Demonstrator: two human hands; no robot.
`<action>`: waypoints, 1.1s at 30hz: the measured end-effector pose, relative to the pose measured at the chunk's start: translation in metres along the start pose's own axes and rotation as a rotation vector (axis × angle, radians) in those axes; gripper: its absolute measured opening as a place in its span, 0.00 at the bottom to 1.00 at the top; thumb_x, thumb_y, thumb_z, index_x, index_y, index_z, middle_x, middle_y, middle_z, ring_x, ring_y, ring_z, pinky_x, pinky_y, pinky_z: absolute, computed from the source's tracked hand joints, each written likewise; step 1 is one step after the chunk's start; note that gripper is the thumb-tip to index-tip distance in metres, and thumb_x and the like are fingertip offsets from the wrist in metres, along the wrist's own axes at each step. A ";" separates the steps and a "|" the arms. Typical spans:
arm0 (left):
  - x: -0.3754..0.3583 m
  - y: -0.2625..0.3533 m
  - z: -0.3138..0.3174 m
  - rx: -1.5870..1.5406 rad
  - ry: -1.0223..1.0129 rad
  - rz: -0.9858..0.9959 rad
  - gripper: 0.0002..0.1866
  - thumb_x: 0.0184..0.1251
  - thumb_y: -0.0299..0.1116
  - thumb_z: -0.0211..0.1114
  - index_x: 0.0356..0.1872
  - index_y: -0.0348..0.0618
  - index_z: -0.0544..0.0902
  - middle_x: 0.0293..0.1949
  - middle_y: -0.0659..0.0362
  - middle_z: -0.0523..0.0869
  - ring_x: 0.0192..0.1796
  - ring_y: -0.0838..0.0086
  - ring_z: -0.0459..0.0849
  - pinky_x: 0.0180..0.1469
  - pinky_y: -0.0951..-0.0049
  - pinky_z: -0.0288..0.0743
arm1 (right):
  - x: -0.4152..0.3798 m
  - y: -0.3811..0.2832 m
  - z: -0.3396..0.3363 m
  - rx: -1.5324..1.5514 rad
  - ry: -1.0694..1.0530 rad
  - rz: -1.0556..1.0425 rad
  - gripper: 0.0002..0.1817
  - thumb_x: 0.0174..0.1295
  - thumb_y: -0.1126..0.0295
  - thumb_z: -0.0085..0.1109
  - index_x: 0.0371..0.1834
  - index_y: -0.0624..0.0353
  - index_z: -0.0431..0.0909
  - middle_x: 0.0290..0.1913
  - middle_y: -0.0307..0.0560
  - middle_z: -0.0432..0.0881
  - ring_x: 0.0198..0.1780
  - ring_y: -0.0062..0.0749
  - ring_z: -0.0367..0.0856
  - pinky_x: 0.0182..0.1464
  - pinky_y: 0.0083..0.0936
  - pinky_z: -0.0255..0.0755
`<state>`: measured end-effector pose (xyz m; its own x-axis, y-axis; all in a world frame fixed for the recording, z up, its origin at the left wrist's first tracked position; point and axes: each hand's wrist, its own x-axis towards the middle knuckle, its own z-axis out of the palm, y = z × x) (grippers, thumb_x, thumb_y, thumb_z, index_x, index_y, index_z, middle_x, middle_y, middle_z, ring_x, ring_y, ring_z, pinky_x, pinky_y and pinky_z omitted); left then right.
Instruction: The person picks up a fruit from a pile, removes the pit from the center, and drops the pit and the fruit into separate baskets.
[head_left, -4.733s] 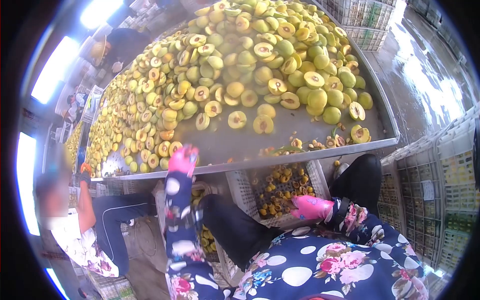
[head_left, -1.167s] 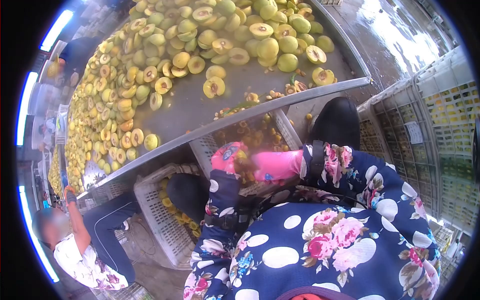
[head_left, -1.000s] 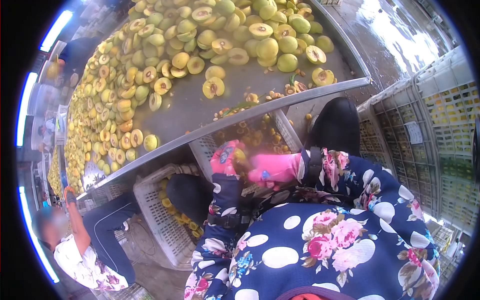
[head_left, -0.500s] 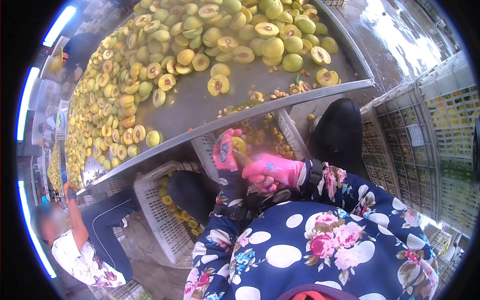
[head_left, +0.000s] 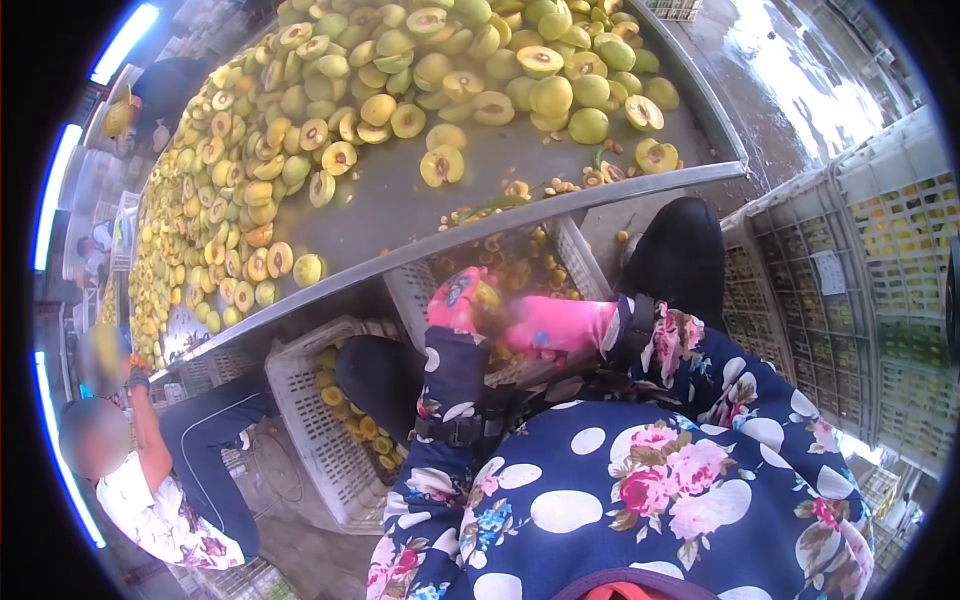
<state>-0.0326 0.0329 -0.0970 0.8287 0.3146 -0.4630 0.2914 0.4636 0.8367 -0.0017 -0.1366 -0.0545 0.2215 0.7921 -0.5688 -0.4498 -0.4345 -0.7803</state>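
Observation:
In front of my body, my left hand (head_left: 458, 302), in a pink patterned glove, is closed around a yellow-green peach piece (head_left: 487, 296). My right hand (head_left: 555, 328), in a matching glove, is closed just to the right of it, fingers curled toward the fruit. What the right hand grips is blurred and hidden by its fingers. Both hands are over a white plastic crate (head_left: 408, 290) holding small yellow fruit pieces. Beyond the crate rises a metal table (head_left: 380, 215) heaped with halved peaches (head_left: 440, 165), many with cut faces showing.
The table's raised metal edge (head_left: 450, 243) runs just beyond my hands. Another crate (head_left: 300, 430) with fruit halves stands left of my knee. Stacked crates (head_left: 850, 270) of fruit line the right side. A person in a white patterned shirt (head_left: 165, 515) sits at the left.
My left hand has rolled over the fruit, hiding more of it. My right hand has shifted slightly right and up, its fingers now turned toward the crate. The person at the left has moved slightly.

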 end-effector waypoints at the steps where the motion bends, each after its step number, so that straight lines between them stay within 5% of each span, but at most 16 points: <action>1: 0.005 -0.007 -0.001 0.004 0.041 -0.017 0.10 0.62 0.28 0.61 0.42 0.35 0.79 0.40 0.50 0.83 0.41 0.67 0.83 0.39 0.69 0.79 | 0.003 0.001 0.000 -0.070 0.027 0.035 0.11 0.63 0.64 0.49 0.36 0.61 0.70 0.24 0.40 0.74 0.19 0.25 0.73 0.19 0.21 0.69; 4: 0.015 -0.022 -0.001 0.010 0.147 -0.061 0.10 0.62 0.28 0.61 0.42 0.34 0.79 0.40 0.50 0.83 0.41 0.66 0.83 0.38 0.66 0.80 | 0.004 -0.006 0.007 -0.384 0.207 0.067 0.11 0.63 0.65 0.47 0.39 0.64 0.69 0.26 0.45 0.77 0.23 0.32 0.77 0.23 0.27 0.72; 10: 0.015 -0.027 -0.002 -0.048 0.164 -0.082 0.10 0.61 0.28 0.61 0.42 0.34 0.79 0.39 0.49 0.83 0.39 0.65 0.83 0.36 0.64 0.80 | 0.052 0.060 -0.013 -0.663 0.263 -0.272 0.10 0.61 0.70 0.47 0.42 0.65 0.68 0.25 0.49 0.79 0.28 0.37 0.81 0.27 0.32 0.75; 13: 0.009 -0.012 -0.016 -0.142 0.127 -0.098 0.11 0.61 0.28 0.61 0.42 0.33 0.79 0.39 0.49 0.83 0.38 0.65 0.84 0.35 0.62 0.81 | 0.027 0.020 0.003 -0.889 0.491 -0.161 0.10 0.60 0.70 0.47 0.41 0.63 0.70 0.28 0.51 0.80 0.29 0.40 0.82 0.28 0.33 0.75; 14: 0.008 -0.002 -0.024 -0.193 0.113 -0.112 0.11 0.61 0.28 0.62 0.42 0.33 0.79 0.38 0.49 0.84 0.38 0.65 0.84 0.34 0.62 0.81 | 0.032 0.031 0.000 -0.691 0.511 -0.236 0.11 0.60 0.69 0.49 0.42 0.63 0.71 0.28 0.52 0.80 0.30 0.41 0.82 0.28 0.33 0.75; 15: 0.004 0.010 -0.036 -0.210 0.106 -0.061 0.11 0.61 0.28 0.62 0.42 0.33 0.79 0.38 0.49 0.84 0.38 0.64 0.84 0.34 0.61 0.81 | 0.040 0.051 -0.007 -0.491 0.522 -0.312 0.12 0.59 0.68 0.50 0.42 0.62 0.72 0.28 0.52 0.81 0.30 0.42 0.82 0.28 0.34 0.75; 17: -0.028 0.050 -0.050 -0.108 0.192 0.192 0.13 0.61 0.30 0.60 0.43 0.33 0.78 0.37 0.48 0.84 0.35 0.63 0.84 0.28 0.58 0.81 | 0.033 0.052 -0.018 -0.592 0.404 -0.184 0.14 0.54 0.66 0.52 0.41 0.63 0.75 0.28 0.55 0.81 0.29 0.46 0.81 0.29 0.37 0.74; 18: -0.037 0.072 -0.075 0.065 0.194 0.278 0.15 0.61 0.33 0.58 0.45 0.33 0.78 0.38 0.48 0.83 0.35 0.62 0.84 0.25 0.59 0.81 | 0.019 0.044 -0.021 -0.888 0.284 0.027 0.16 0.51 0.65 0.54 0.40 0.65 0.77 0.28 0.56 0.81 0.29 0.49 0.81 0.29 0.39 0.74; 19: -0.038 0.091 -0.113 -0.145 0.137 0.261 0.15 0.61 0.33 0.56 0.45 0.34 0.79 0.37 0.49 0.84 0.33 0.63 0.84 0.24 0.59 0.81 | 0.025 0.066 -0.030 -1.128 0.084 0.050 0.16 0.50 0.64 0.54 0.38 0.65 0.78 0.29 0.57 0.81 0.31 0.49 0.81 0.31 0.40 0.74; 20: -0.046 0.111 -0.133 0.048 0.394 0.365 0.15 0.61 0.36 0.59 0.42 0.35 0.81 0.34 0.51 0.84 0.29 0.64 0.83 0.24 0.58 0.81 | 0.034 0.086 -0.035 -1.368 -0.122 0.077 0.16 0.49 0.63 0.54 0.36 0.65 0.79 0.30 0.58 0.81 0.32 0.50 0.81 0.33 0.41 0.74; 21: -0.055 0.129 -0.152 0.208 0.553 0.395 0.15 0.61 0.38 0.62 0.40 0.36 0.82 0.32 0.53 0.84 0.30 0.68 0.82 0.27 0.66 0.80 | 0.035 0.088 -0.032 -1.274 -0.002 0.072 0.16 0.48 0.63 0.55 0.35 0.65 0.79 0.30 0.58 0.81 0.34 0.50 0.81 0.35 0.41 0.74; 22: -0.048 0.131 -0.185 0.678 0.701 0.683 0.14 0.60 0.40 0.63 0.37 0.39 0.84 0.31 0.57 0.84 0.29 0.74 0.81 0.30 0.76 0.76 | 0.037 0.090 -0.028 -1.173 0.114 0.056 0.16 0.48 0.63 0.55 0.35 0.64 0.80 0.30 0.58 0.81 0.35 0.50 0.81 0.37 0.41 0.74; 23: -0.055 0.145 -0.189 1.225 0.901 0.591 0.17 0.60 0.43 0.63 0.41 0.39 0.82 0.32 0.56 0.85 0.29 0.74 0.81 0.31 0.76 0.73 | 0.042 0.104 -0.030 -1.170 0.085 0.049 0.15 0.48 0.63 0.56 0.34 0.63 0.80 0.30 0.57 0.81 0.35 0.50 0.81 0.36 0.40 0.74; 27: 0.000 0.181 -0.229 1.067 0.567 0.567 0.22 0.60 0.46 0.63 0.46 0.38 0.79 0.34 0.54 0.85 0.30 0.70 0.82 0.34 0.72 0.75 | 0.074 0.171 -0.038 -1.344 -0.158 -0.157 0.12 0.46 0.65 0.57 0.30 0.60 0.81 0.29 0.54 0.81 0.33 0.47 0.81 0.35 0.38 0.74; 33: 0.099 0.211 -0.147 1.641 0.462 0.014 0.25 0.60 0.43 0.62 0.55 0.38 0.73 0.46 0.48 0.82 0.45 0.61 0.82 0.44 0.61 0.77 | 0.026 0.093 -0.018 -1.109 -0.153 -0.004 0.15 0.47 0.65 0.57 0.34 0.65 0.78 0.30 0.58 0.79 0.35 0.49 0.80 0.35 0.39 0.72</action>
<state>0.0411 0.2837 -0.0093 0.7242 0.6440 -0.2465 0.6805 -0.7254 0.1041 -0.0222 -0.1645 -0.1465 0.0782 0.8055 -0.5874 0.5878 -0.5131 -0.6254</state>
